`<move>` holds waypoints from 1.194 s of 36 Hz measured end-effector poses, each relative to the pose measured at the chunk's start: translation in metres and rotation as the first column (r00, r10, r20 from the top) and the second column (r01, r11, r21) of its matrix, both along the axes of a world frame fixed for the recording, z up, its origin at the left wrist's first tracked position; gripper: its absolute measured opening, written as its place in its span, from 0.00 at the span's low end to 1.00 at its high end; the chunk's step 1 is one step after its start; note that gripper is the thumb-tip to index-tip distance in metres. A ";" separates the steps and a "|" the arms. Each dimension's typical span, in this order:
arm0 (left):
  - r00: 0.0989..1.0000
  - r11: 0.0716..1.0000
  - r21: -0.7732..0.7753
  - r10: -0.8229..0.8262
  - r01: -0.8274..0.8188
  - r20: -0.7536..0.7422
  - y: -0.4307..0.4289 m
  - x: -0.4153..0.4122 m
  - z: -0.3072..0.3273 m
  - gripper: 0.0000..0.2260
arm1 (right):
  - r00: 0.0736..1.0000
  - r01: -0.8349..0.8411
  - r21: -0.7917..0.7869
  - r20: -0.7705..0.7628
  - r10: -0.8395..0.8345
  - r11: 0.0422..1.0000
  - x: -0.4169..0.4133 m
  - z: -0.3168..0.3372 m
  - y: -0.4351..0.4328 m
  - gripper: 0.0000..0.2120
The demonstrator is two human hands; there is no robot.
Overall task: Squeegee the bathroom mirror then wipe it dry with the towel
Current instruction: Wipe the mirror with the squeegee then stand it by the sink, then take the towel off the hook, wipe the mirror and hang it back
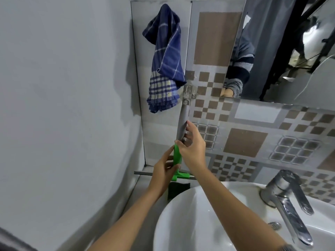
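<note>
A squeegee (183, 122) with a grey handle and green neck hangs by its top from a clear wall hook (188, 93), blade downward. My right hand (191, 147) grips the lower grey handle. My left hand (165, 169) holds the green neck just above the blade. A blue checked towel (165, 58) hangs on the wall above and to the left of the hook. The mirror (282, 51) fills the upper right and reflects a sleeve and a hand.
A white washbasin (190, 223) sits below my arms, with a chrome tap (288, 201) at its right. A dark green sponge (178, 189) lies behind the basin rim. A plain grey wall closes in on the left. Patterned tiles cover the wall ahead.
</note>
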State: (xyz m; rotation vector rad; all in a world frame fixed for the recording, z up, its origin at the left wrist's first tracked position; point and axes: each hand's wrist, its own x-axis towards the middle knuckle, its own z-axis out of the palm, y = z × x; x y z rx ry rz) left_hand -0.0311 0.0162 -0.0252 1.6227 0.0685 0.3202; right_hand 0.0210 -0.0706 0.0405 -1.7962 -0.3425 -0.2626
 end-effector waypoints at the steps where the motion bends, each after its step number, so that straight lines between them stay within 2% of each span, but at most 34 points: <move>1: 1.000 1.000 -0.004 -0.001 0.001 -0.004 0.000 0.002 -0.002 0.23 | 1.000 -0.002 -0.005 -0.005 0.002 1.000 0.002 -0.001 0.000 0.33; 19: 1.000 0.999 0.039 -0.002 0.003 -0.021 0.002 0.036 -0.011 0.19 | 0.998 -0.043 -0.077 0.039 0.046 0.996 0.028 -0.012 0.001 0.33; 22: 1.000 0.995 0.098 0.011 -0.011 -0.007 0.004 0.035 -0.006 0.15 | 0.997 -0.032 -0.112 0.071 0.040 0.993 0.028 -0.012 -0.002 0.31; 25: 0.991 0.971 0.203 0.114 -0.125 0.065 0.011 0.034 0.007 0.15 | 0.988 -0.006 -0.135 0.150 0.027 0.991 0.026 -0.008 -0.008 0.27; 28: 0.942 0.930 0.227 0.235 -0.289 0.237 0.023 0.030 0.039 0.13 | 0.977 0.011 -0.143 0.213 0.020 0.990 0.022 0.009 -0.013 0.23; 32: 0.817 0.866 0.147 0.377 -0.478 0.436 0.043 0.023 0.109 0.10 | 0.950 0.021 -0.120 0.313 0.018 0.993 0.016 0.051 -0.014 0.19; 36: 0.696 0.828 0.050 0.435 -0.559 0.572 0.059 0.028 0.186 0.10 | 0.896 0.005 -0.089 0.443 0.035 0.996 0.016 0.110 -0.006 0.14; 38: 0.683 0.820 0.080 0.413 -0.567 0.603 0.066 0.036 0.222 0.11 | 0.885 -0.027 -0.048 0.463 0.046 0.998 0.018 0.141 0.001 0.11; 43: 0.769 0.817 0.294 0.257 -0.497 0.586 0.086 0.067 0.276 0.16 | 0.885 -0.009 0.007 0.465 0.005 1.000 0.029 0.202 0.024 0.10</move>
